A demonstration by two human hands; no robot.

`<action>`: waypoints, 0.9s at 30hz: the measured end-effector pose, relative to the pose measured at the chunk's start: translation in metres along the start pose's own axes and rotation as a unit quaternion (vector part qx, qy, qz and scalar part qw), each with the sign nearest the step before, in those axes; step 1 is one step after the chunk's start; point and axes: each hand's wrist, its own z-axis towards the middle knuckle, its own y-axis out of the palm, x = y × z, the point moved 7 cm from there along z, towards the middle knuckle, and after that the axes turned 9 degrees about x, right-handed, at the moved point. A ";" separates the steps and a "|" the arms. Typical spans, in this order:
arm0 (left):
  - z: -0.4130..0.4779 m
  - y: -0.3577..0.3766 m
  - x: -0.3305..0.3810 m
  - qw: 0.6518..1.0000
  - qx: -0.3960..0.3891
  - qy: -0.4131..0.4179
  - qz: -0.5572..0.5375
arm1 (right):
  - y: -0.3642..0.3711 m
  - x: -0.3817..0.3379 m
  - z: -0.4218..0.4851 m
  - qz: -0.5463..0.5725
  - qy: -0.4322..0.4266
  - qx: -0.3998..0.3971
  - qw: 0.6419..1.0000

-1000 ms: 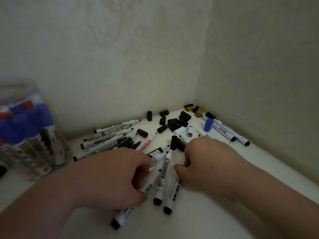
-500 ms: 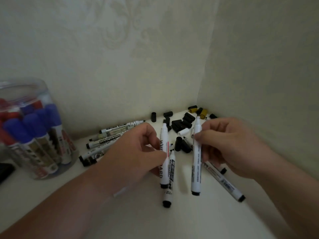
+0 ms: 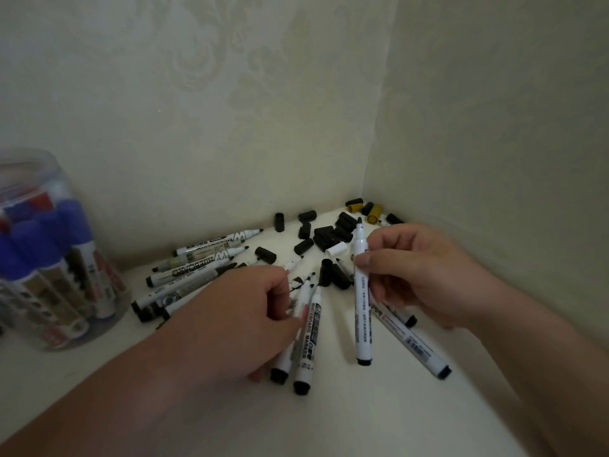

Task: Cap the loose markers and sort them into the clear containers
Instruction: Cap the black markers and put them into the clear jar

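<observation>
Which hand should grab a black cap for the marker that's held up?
Left, probably. The right hand is busy pinching the uncapped marker. The left hand is low on the table markers, with loose black caps just beyond it.

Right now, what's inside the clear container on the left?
The clear container holds capped markers standing cap-up, blue caps in front, red behind. Those at the back and left are blurred or cut off.
</observation>
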 end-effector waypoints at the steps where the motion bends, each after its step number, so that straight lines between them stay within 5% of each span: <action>1: 0.000 0.001 -0.002 1.000 -0.006 -0.005 0.007 | 0.001 0.001 0.000 0.004 0.003 0.000 1.000; 6: 0.000 -0.005 0.001 0.997 0.061 0.045 0.034 | 0.008 0.002 -0.002 -0.045 -0.014 0.011 0.999; 8: 0.002 -0.010 0.005 0.990 0.106 0.069 -0.063 | 0.012 0.000 -0.004 -0.047 -0.019 0.025 0.998; 11: 0.002 0.000 0.009 0.964 0.035 0.040 -0.260 | 0.022 -0.004 -0.008 -0.024 -0.030 0.048 0.998; 16: 0.004 0.014 0.010 0.947 -0.015 0.005 -0.322 | 0.031 -0.016 -0.014 0.000 -0.048 0.028 0.998; 18: 0.007 0.016 0.002 0.905 -0.015 -0.058 -0.422 | 0.009 -0.014 -0.006 -0.074 -0.066 0.101 0.990; 21: 0.009 0.016 -0.001 0.846 -0.003 -0.105 -0.523 | -0.020 -0.007 0.005 -0.328 -0.090 0.196 0.920; 27: 0.004 0.021 0.008 0.807 -0.051 -0.101 -0.580 | 0.009 0.009 0.020 -0.472 -0.105 0.092 0.871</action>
